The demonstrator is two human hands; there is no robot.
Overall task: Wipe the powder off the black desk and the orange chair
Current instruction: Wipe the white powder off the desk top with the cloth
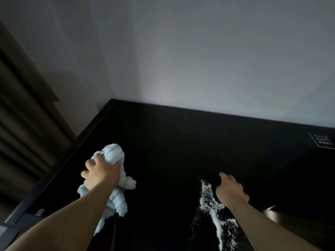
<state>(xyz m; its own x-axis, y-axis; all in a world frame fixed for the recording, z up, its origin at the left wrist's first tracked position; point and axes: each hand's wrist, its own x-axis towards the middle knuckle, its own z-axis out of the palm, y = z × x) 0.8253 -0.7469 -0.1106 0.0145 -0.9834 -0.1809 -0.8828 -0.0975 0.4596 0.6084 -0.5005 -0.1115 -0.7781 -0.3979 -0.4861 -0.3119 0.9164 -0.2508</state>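
Observation:
The black desk (pixel 172 142) fills the lower half of the view and meets a pale wall at the back. A trail of white powder (pixel 213 211) runs across it from the middle right down to the bottom edge. My left hand (pixel 101 173) is shut on a fluffy light-blue cloth (pixel 116 192), bunched and hanging over the desk's left part, well left of the powder. My right hand (pixel 230 191) rests on the desk just right of the powder, fingers spread, holding nothing. The orange chair is not in view.
A white-printed label (pixel 322 142) sits on the desk at the far right. Brown curtains (pixel 23 124) hang past the desk's left edge. A grey metallic surface (pixel 272 212) shows at the desk's right front edge. A small round logo (pixel 40 211) marks the left rim.

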